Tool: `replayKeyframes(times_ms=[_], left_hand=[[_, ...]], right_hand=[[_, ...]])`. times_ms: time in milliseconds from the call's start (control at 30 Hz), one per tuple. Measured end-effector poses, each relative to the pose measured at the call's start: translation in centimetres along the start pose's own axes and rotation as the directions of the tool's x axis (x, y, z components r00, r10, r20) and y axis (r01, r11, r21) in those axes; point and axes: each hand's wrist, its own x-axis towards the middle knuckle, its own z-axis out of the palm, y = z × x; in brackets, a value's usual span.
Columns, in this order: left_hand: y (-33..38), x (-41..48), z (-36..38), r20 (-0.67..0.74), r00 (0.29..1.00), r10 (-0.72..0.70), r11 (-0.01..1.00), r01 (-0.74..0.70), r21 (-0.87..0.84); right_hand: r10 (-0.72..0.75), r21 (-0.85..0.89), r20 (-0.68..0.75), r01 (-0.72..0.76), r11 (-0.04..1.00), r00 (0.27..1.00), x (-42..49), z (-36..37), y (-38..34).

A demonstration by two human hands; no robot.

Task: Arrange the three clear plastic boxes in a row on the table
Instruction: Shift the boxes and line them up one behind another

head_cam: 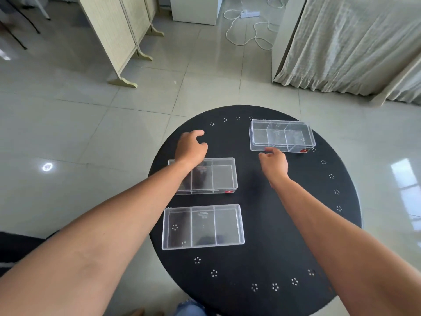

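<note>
Three clear plastic boxes, each split into three compartments, lie on a round black table (284, 236). The near box (202, 226) sits at the front left. The middle box (214, 176) lies just behind it, partly under my left forearm. The far box (282, 136) rests at the back right, apart from the other two. My left hand (190, 148) hovers beyond the middle box, fingers loosely curled and holding nothing. My right hand (273, 165) reaches toward the far box, its fingertips at the box's near left edge; no grip is visible.
The table edge curves close behind the far box. Tiled floor surrounds the table. A folding screen (118, 37) stands at the back left, curtains (355, 44) at the back right, and a white cable with a power strip (248, 21) lies on the floor.
</note>
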Motion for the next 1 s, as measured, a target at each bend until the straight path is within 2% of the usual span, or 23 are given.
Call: replayKeyframes(times_ms=[133,300,367,467,567,800,1000], left_hand=[[3.9,1.9,3.2,0.129,0.992,0.003,1.000,0.000,-0.019],[7.1,4.8,7.6,0.290,0.952,-0.095,0.983,0.135,-0.123],[8.2,5.9,9.2,0.341,0.929,-0.143,0.967,0.205,-0.151],[9.4,7.0,11.5,0.401,0.894,-0.199,0.946,0.281,-0.159],[10.0,7.5,13.4,0.397,0.890,-0.222,0.935,0.310,-0.171],[9.4,7.6,14.5,0.314,0.935,-0.164,0.932,0.251,-0.260],[6.9,8.2,11.7,0.258,0.945,-0.200,0.929,0.267,-0.257]], right_hand=[[-0.028,-0.072,-0.141,0.018,0.997,0.990,3.9,-3.4,-0.1],[0.003,-0.167,-0.296,-0.054,0.984,0.955,8.3,-7.0,0.2],[0.048,-0.168,-0.286,-0.099,0.981,0.957,10.1,-7.9,0.6],[0.132,-0.104,-0.189,-0.154,0.983,0.973,12.2,-8.7,1.4],[0.162,0.004,-0.128,-0.163,0.987,0.979,13.3,-8.9,1.9],[0.139,0.126,-0.130,-0.122,0.984,0.982,13.5,-7.8,2.1],[0.087,0.100,-0.084,-0.079,0.992,0.993,11.7,-5.1,0.6]])
